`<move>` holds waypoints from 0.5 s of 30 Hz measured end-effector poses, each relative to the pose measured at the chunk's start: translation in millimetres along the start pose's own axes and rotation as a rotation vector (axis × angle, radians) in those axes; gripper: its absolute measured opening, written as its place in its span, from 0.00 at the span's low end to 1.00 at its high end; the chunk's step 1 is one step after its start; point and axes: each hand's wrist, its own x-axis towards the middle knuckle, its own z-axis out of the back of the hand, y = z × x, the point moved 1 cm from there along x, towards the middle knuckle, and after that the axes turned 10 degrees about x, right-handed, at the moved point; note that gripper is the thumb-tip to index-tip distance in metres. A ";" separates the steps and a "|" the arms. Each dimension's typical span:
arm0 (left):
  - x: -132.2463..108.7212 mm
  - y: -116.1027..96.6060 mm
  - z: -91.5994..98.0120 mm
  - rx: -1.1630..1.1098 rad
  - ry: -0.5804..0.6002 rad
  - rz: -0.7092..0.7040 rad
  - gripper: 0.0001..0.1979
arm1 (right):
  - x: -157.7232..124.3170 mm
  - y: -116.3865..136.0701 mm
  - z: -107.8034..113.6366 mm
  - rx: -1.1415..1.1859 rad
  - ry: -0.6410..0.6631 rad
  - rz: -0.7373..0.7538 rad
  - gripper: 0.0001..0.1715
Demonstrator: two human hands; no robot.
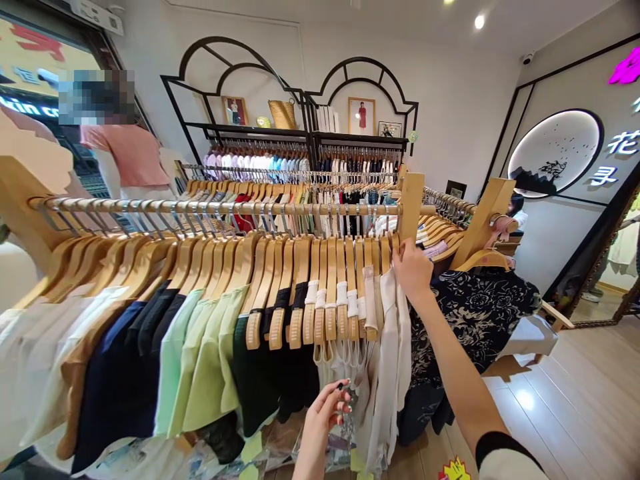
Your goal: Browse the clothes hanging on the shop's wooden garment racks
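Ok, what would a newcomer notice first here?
A long rail of wooden hangers carrying pastel and dark tops fills the middle of the view. The right hand reaches the hangers at the rail's right end, beside a dark floral garment. A glowing round wall panel stands at far right.

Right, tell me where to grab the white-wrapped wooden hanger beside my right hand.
Pinch the wooden hanger high on its narrow upper part, just below the metal rail, coming from the front. The hangers stand packed side by side, leaving little room at their flanks, while the white wrap lower down is soft. Your right hand is close by.
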 end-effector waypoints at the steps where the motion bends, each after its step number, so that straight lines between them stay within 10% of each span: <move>1: 1.1 4.1 2.1 0.001 0.006 0.002 0.28 | 11.6 5.1 7.1 0.017 -0.041 0.109 0.17; 5: 0.5 10.4 4.7 0.009 0.024 0.013 0.29 | 79.5 24.6 27.5 -0.030 0.036 0.578 0.30; 9: -9.4 2.7 3.0 0.027 -0.006 0.014 0.27 | 135.7 26.3 29.6 -0.159 0.309 0.607 0.50; 15: -26.2 -9.8 2.3 0.007 -0.107 -0.018 0.22 | 150.2 24.6 25.8 -0.213 0.312 0.661 0.49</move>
